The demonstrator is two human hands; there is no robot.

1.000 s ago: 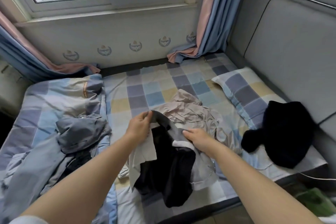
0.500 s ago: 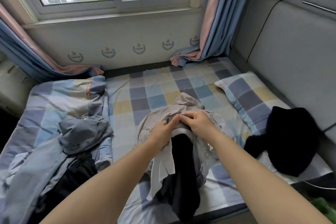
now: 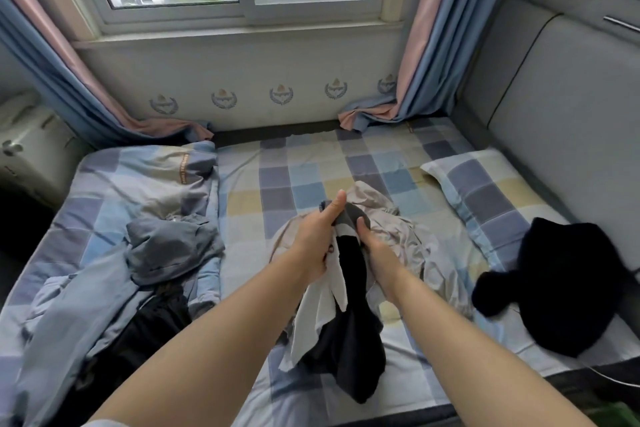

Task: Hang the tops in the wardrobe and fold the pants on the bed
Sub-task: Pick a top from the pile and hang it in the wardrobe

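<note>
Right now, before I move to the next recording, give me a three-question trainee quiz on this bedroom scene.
1. True or false: both hands hold the same garment.
2. Which item lies by the checked pillow? A) beige clothing B) black clothing C) blue-grey clothing
3. Fill in: the lifted garment hangs over a crumpled ____ garment on the bed.

Key:
1. True. The left hand and right hand both grip the black and white garment near its top.
2. B. The black clothing lies there; the blue-grey clothing lies on the far left.
3. Beige: the beige garment.
</note>
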